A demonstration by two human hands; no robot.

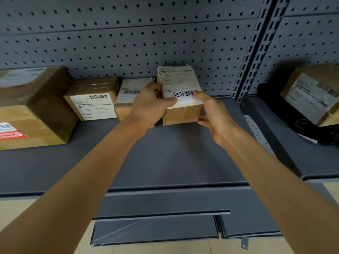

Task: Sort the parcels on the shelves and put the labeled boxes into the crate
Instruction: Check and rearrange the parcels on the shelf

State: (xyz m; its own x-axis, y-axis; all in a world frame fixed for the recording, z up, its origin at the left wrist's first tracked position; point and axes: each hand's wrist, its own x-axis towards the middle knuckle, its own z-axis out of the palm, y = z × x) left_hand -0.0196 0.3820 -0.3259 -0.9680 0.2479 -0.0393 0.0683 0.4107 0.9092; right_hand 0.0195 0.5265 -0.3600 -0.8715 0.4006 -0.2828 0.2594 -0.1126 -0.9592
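Both bare hands, left hand and right hand, clasp a small cardboard box topped with a white barcode label, on a matte grey metal shelf beside three other taped, labelled boxes

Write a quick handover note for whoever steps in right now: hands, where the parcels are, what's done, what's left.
Left hand: grip on the left side of the small labeled box, thumb on its label.
Right hand: grip on the same box's right side and bottom corner.
The box sits at the back of the grey shelf, near the pegboard; whether it is lifted off yet is unclear.
Left of it in a row: a second labeled box, a third labeled box, then a large taped parcel.
One more labeled parcel is on the next bay to the right.
No crate in view, so nothing is confirmed as crated.
Left: move this box to the crate, then the rest.
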